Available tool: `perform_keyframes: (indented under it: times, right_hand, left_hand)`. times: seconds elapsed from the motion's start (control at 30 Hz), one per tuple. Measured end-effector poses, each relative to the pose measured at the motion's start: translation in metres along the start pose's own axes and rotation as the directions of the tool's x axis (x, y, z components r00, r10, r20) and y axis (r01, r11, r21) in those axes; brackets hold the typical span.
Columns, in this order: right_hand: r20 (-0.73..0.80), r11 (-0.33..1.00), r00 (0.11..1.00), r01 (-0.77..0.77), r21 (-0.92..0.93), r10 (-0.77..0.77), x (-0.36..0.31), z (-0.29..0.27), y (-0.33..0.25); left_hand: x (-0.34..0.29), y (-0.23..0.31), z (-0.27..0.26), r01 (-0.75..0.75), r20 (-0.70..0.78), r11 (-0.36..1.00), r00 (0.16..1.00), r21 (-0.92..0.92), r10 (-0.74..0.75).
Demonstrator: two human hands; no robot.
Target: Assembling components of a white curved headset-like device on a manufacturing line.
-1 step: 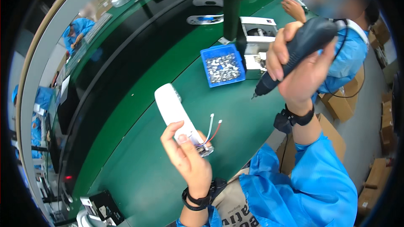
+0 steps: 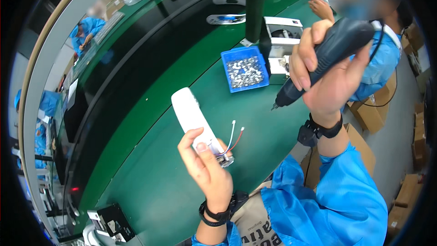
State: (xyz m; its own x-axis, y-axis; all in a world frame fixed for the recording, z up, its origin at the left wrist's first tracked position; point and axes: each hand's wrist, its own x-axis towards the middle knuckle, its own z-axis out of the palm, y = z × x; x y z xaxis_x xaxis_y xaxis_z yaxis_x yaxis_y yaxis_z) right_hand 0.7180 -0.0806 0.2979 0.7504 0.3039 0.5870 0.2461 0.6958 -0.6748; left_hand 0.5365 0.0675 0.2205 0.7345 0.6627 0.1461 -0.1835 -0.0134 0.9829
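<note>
White elongated casing point(image 2: 191, 109), and it's clasped in the left hand point(image 2: 210, 166) above the green workbench point(image 2: 154, 187), slim wires point(image 2: 232, 132) poking out! Beyond, a blue parts bin point(image 2: 249, 88) and dark green post point(image 2: 255, 9) crowd the back. Right hand point(image 2: 334, 84) raised, gripping a corded screwdriver point(image 2: 339, 45), bit slanting down-left; open benchtop lies between.

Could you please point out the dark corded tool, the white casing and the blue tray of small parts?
Dark corded tool point(image 2: 328, 58): head view, middle of its body.
White casing point(image 2: 192, 113): head view, middle of its long bare face.
Blue tray point(image 2: 240, 54): head view, wall on its far side.
</note>
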Motion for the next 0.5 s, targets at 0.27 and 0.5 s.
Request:
perform_keyframes:
  times: [0.27, 0.5]
  right_hand:
    - [0.495, 0.795, 0.854, -0.184, 0.578, -0.162, 0.027, 0.089, 0.038]
    - [0.576, 0.850, 0.817, -0.273, 0.450, -0.043, 0.023, 0.115, 0.050]
  left_hand:
    - [-0.001, -0.002, -0.005, 0.031, -0.006, 0.997, 0.999, -0.066, -0.031]
    - [-0.002, -0.007, -0.008, -0.003, -0.012, 0.990, 1.000, -0.138, 0.001]
